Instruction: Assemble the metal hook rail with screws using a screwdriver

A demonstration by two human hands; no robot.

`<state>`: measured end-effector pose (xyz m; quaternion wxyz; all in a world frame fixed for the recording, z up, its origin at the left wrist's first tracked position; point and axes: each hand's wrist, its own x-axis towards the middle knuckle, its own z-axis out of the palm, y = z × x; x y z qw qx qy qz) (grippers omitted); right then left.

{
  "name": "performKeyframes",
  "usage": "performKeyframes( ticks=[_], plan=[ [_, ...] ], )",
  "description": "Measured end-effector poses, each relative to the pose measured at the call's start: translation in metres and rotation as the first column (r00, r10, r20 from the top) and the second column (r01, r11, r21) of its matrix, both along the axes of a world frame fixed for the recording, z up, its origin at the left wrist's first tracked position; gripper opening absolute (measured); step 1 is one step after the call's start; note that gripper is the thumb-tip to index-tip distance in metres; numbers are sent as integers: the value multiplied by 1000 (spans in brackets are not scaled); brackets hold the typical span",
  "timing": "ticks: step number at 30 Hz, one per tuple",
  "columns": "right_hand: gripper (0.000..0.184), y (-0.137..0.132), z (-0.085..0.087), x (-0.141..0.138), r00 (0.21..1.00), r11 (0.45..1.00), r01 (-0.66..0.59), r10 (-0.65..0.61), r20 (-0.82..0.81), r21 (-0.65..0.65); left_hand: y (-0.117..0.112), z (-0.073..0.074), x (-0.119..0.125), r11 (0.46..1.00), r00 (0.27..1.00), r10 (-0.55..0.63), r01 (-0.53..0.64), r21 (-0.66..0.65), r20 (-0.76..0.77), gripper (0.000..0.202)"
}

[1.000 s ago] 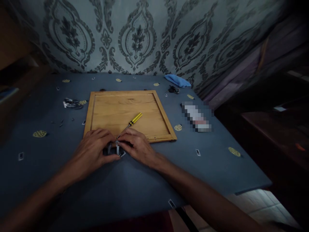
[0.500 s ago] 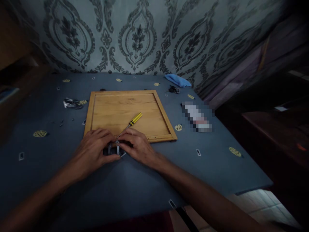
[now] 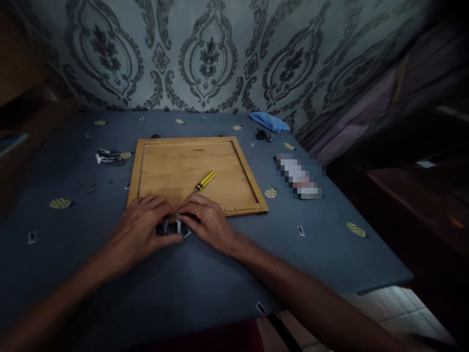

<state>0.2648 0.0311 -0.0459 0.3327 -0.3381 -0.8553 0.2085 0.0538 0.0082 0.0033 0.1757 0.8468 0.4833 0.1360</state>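
Left hand (image 3: pixel 144 227) grips the fitting (image 3: pixel 179 226); right hand (image 3: pixel 211 224) close alongside, its hold I can't tell; a knuckle nudge could roll the screwdriver (image 3: pixel 205 180) just beyond.

On the blue table (image 3: pixel 220 283) a wooden panel (image 3: pixel 168 166) is laid; left of it, metal hardware (image 3: pixel 109 156) and small pieces (image 3: pixel 93 187) are scattered; by the far right corner a cloth (image 3: pixel 269 122) and dark object (image 3: pixel 264 136) are set; near the right edge, a blurred item (image 3: pixel 297 177).

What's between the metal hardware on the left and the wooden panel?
In the head view, a yellow spotted print on the blue tabletop lies between the metal hardware and wooden panel.
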Motion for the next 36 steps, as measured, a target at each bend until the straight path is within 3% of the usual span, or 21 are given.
performKeyframes(
  ticks=[14,36],
  plan=[
    [14,3,-1,6,998,998,-59,59,-35,18,0,-1,0,1000,999,-16,16,1,37,30],
    [10,2,-1,3,999,998,-37,36,-25,-50,1,-1,-3,999,999,-35,35,10,37,34]
  ],
)
